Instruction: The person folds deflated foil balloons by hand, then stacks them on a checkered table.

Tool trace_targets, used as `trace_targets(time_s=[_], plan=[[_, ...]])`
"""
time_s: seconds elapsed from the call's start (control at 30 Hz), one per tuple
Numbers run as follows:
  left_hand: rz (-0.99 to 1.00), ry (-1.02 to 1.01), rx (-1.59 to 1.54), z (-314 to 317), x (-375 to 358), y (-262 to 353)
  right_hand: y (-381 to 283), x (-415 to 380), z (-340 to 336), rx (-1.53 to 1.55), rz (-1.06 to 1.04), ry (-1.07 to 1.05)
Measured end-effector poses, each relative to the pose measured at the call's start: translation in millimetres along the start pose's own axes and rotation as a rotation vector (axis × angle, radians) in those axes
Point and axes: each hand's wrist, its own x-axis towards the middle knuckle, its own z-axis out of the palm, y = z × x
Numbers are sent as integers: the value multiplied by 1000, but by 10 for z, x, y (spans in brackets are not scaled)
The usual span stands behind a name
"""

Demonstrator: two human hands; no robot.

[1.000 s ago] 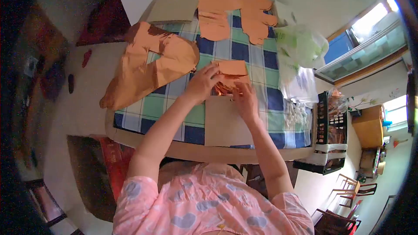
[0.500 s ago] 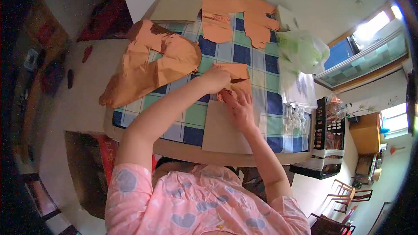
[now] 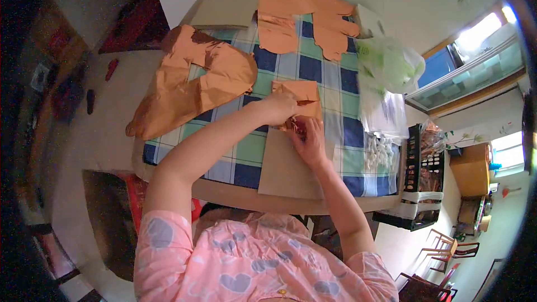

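A rose-gold foil balloon [image 3: 302, 90], folded into a small flat packet, lies at the far end of a sheet of cardboard [image 3: 288, 162]. My left hand [image 3: 278, 108] is closed on the left part of this packet, its fingertips partly hidden. At the near edge, my right hand [image 3: 309, 140] curls its fingers over the crumpled foil and grips it. A larger, flat foil balloon [image 3: 224, 81] with a bent shape rests left of my left hand. Farther back, more flat rose-gold foil balloons [image 3: 282, 3] lie spread out.
A checked cloth [image 3: 246, 148] covers the table. Another cardboard piece [image 3: 224, 11] lies at the back left. Clear plastic bags [image 3: 386, 67] and a small pile of white items [image 3: 379, 154] sit along the right side. Beyond the edge stands a black crate [image 3: 422, 173].
My right hand's fingers have curled in and drawn closer to my left hand at the foil. My left hand has dipped slightly toward me, showing more of the packet's upper left.
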Motion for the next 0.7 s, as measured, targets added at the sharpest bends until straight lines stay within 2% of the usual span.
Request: trace_targets(time_s=[0.07,0.13,0.17,0.23,0.27,0.37,0.47,0.57,0.63,0.7], plan=[[-49,-29,-53,270,164,-135,-13,22,3,-3,76,-45],[-53,-103,-134,224,196,-174,16,63,54,-46,184,-87],[-56,-139,-173,210,204,-180,20,75,68,50,241,-88],[-49,-88,-175,199,201,-174,18,98,91,243,355,-89],[-46,-63,-177,196,197,-171,8,109,97,219,343,-81],[-78,-159,-144,174,220,-160,4,121,125,91,272,-41],[-44,21,-89,305,209,-186,69,109,202,-59,165,15],[-217,520,-386,198,-88,-101,71,92,220,-78,141,52],[-217,598,-354,340,-367,21,92,71,238,-158,107,74],[-204,674,-297,516,-506,157,80,55,264,-143,167,102]])
